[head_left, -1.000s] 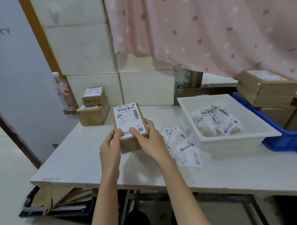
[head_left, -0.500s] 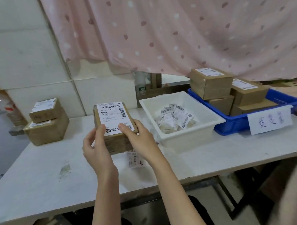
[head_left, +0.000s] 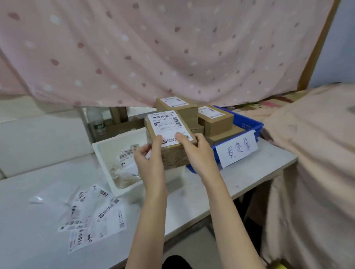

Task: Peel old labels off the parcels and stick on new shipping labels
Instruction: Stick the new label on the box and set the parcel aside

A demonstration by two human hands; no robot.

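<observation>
1 parcel [head_left: 168, 142] with a fresh label [head_left: 169, 125] is gripped by both the left hand [head_left: 149, 159] and right hand [head_left: 194, 153] above the bin [head_left: 103, 152], near the blue crate [head_left: 251, 125] of labelled parcels at the table's [head_left: 251, 177] right end. Spare labels [head_left: 95, 216] suggest more remain.

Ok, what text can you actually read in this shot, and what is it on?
"发货筐": handwritten on the paper sign on the blue basket.
"350 050 905 220", roughly, digits blurred: on the label of the held parcel.
Labels on the basket parcels, loose labels on the table, labels in the white bin: too blurred.
</observation>
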